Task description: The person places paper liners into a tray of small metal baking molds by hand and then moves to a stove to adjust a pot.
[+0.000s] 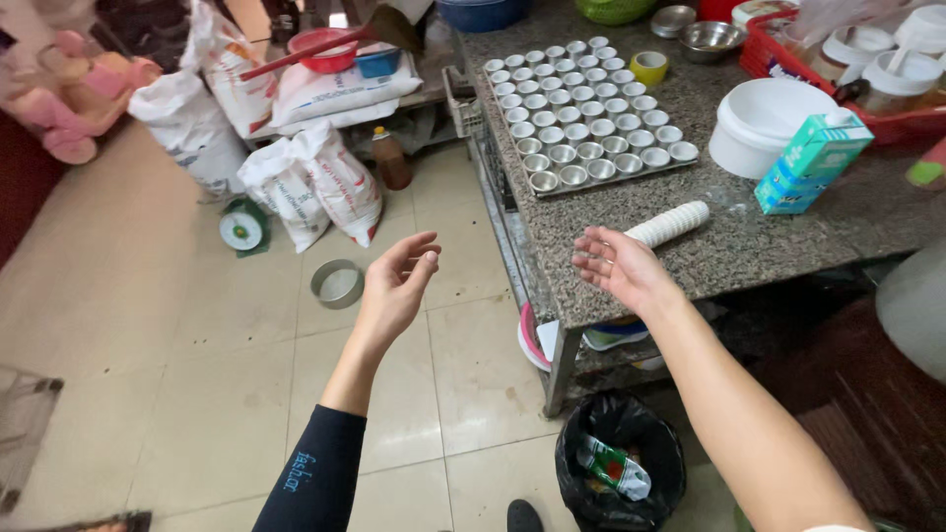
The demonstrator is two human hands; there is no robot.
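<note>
My left hand [399, 281] hangs open over the tiled floor, palm turned inward, holding nothing. My right hand [616, 264] is open too, fingers spread, above the near corner of the granite counter [749, 246]. Just beyond its fingers lies a white stack of paper cups [670, 224] on its side. Further back on the counter sits a tray [581, 108] filled with several small metal moulds. A white tub [764, 123] and a teal carton [813, 163] stand to the right of the tray.
White sacks [310, 182] lean by the counter's far end, with a small scale [241, 229] and a round metal tin [337, 283] on the floor. A black-lined bin [619, 463] stands below the counter corner. A red basket [857, 69] holds containers at the back right.
</note>
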